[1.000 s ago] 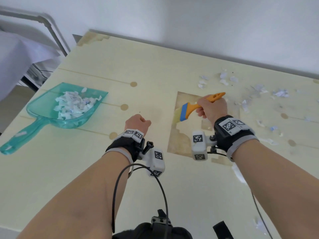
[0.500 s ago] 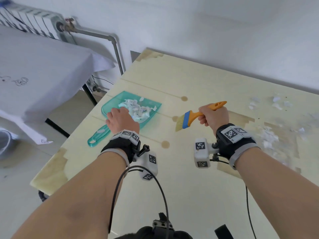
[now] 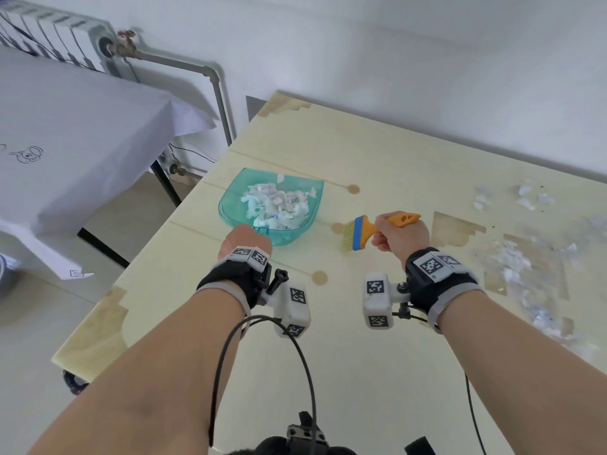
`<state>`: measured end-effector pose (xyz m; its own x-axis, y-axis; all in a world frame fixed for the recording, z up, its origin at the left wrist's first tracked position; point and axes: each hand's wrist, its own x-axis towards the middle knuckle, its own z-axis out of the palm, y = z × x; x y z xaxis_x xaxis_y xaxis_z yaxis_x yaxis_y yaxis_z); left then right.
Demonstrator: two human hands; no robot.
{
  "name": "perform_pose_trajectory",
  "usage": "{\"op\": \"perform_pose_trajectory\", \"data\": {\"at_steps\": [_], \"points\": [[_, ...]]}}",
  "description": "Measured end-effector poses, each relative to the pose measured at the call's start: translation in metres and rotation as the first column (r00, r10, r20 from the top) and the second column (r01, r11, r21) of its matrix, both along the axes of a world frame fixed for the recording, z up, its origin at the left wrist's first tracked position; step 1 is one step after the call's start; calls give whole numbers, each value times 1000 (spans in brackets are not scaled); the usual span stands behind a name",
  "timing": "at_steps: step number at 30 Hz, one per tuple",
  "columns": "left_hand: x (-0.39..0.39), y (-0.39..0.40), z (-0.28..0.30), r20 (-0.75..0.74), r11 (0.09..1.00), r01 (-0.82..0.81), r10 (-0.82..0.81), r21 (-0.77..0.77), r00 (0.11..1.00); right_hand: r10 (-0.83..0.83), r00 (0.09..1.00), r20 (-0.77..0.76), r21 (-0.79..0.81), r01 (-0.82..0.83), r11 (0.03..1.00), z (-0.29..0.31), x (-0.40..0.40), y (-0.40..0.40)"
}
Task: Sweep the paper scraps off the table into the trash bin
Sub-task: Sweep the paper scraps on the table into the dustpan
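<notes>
Plainly the scraps (image 3: pixel 279 205) heaped in the dustpan (image 3: pixel 230 205) near the bench's (image 3: pixel 377 372) left edge are feather-light and will spill or flutter if it tips, so it wants lifting level by its handle. That handle is hidden under the left hand (image 3: pixel 244 241), which probably grips it. The right hand (image 3: pixel 400 236) holds the brush (image 3: pixel 356 233); more scraps (image 3: pixel 512 257) lie blurred at right, and no bin shows.

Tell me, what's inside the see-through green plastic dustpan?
The see-through green plastic dustpan holds a heap of torn white paper scraps, some with blue marks. Its handle is hidden behind the left hand.
</notes>
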<state>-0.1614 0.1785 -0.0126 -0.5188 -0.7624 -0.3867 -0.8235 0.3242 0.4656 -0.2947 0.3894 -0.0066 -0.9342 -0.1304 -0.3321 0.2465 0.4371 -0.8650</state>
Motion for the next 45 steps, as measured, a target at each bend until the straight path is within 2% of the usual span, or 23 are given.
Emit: {"op": "perform_pose_trajectory", "data": {"at_steps": [2,4,7,9,11,12,14,16,18,21,25,28,30,33,35,38,39,41,43,45], "points": [[-8,7,-2,-32,1000,-4,4,5,999,-28,999,22,27,28,999,-6,-5,11],[-16,13,-3,-57,1000,-11,12,4,998,-70,998,5,139,69,988,-9,-15,26],[-26,23,-2,-68,1000,12,-13,-13,998,-86,987,-133,463,139,875,-5,-33,55],[-31,29,-2,-63,999,24,-26,-28,998,-136,958,-253,526,254,812,-1,-43,74],[-36,37,-3,-45,998,45,-46,-33,998,-229,929,-291,394,334,856,0,-48,83],[-37,41,-4,-33,997,61,-62,-42,998,-252,935,-250,277,319,906,0,-47,81],[-40,48,-5,-2,994,96,-96,-60,995,-197,976,-90,45,201,979,-3,-40,73],[-46,59,-6,18,989,130,-129,-70,991,-121,993,14,-55,121,991,-10,-35,72],[-52,69,-6,42,986,155,-153,-66,987,-113,993,23,-8,113,994,-16,-36,85],[-63,86,-8,65,977,197,-192,-80,979,-201,980,-3,154,199,968,-15,-49,121],[-76,115,-14,50,963,239,-235,-121,971,-339,927,-157,305,373,876,-4,-62,173],[-84,129,-16,57,953,271,-266,-138,962,-397,891,-221,136,431,892,-2,-67,184],[-91,140,-17,77,948,283,-275,-147,958,-324,932,-164,34,334,942,-5,-68,184],[-95,152,-19,101,952,265,-251,-157,963,-149,988,-41,12,150,989,-15,-70,188],[-98,158,-20,109,950,262,-246,-168,963,-158,987,-5,113,157,981,-16,-80,199],[-102,171,-21,179,930,296,-260,-220,949,-310,947,-77,326,318,890,-11,-98,226],[-104,175,-21,200,926,297,-253,-235,947,-356,926,-127,322,377,868,-8,-102,234],[-107,185,-21,225,926,285,-231,-249,947,-404,897,-180,166,432,886,-4,-105,241],[-108,191,-21,235,928,268,-209,-260,949,-361,923,-136,-14,362,932,-3,-104,235],[-109,197,-20,231,934,247,-189,-256,954,-224,974,-35,-108,219,970,-9,-102,228]]}}
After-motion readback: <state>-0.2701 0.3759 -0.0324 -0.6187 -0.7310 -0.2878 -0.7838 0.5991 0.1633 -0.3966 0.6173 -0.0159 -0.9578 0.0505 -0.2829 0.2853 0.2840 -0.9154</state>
